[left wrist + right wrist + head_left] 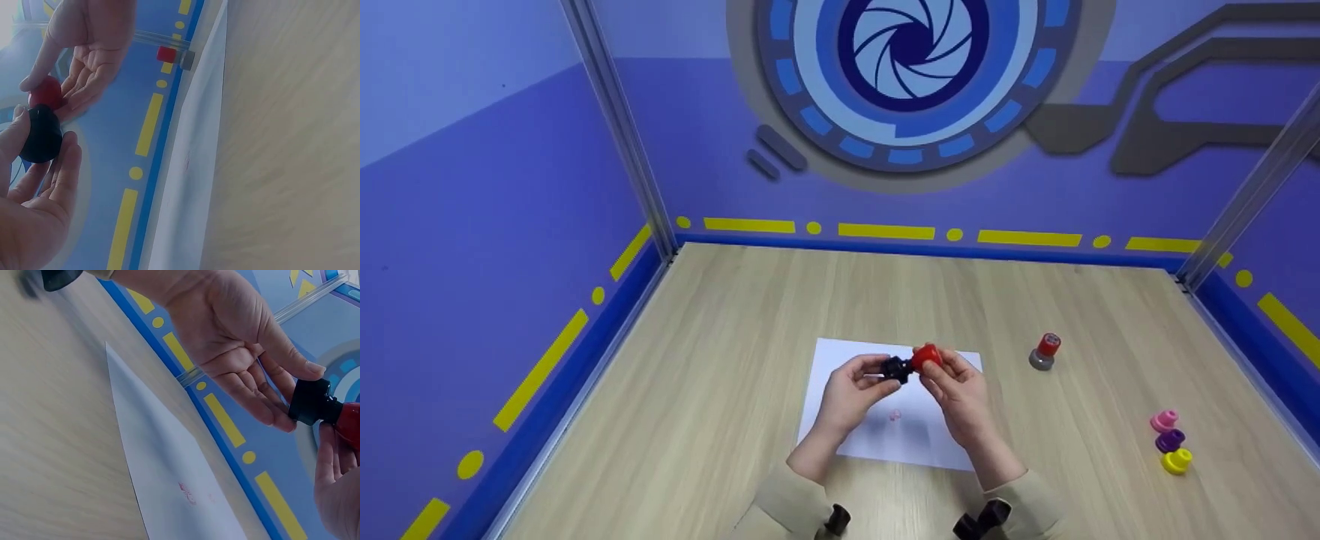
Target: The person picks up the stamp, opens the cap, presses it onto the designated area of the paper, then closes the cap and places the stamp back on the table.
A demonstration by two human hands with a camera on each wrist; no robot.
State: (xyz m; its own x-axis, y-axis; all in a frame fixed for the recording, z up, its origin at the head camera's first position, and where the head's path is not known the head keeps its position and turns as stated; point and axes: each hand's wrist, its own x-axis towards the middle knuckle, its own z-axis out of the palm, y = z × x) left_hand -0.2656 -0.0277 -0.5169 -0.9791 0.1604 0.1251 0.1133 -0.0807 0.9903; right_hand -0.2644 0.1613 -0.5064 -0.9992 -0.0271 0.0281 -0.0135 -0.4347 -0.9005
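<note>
Both hands are raised over a white sheet of paper in the head view, working on one stamp. My left hand pinches its black end between thumb and fingers. The red end is gripped by my right hand. A narrow black neck links the two ends in the right wrist view. Beneath the hands, the paper carries a small pinkish-red print, also visible as red marks from the right wrist. The stamp's printing face cannot be made out.
Right of the paper stands another stamp with a red top and grey base. Farther right, a pink piece, a purple piece and a yellow piece sit in a row. Blue-purple walls enclose the wooden table.
</note>
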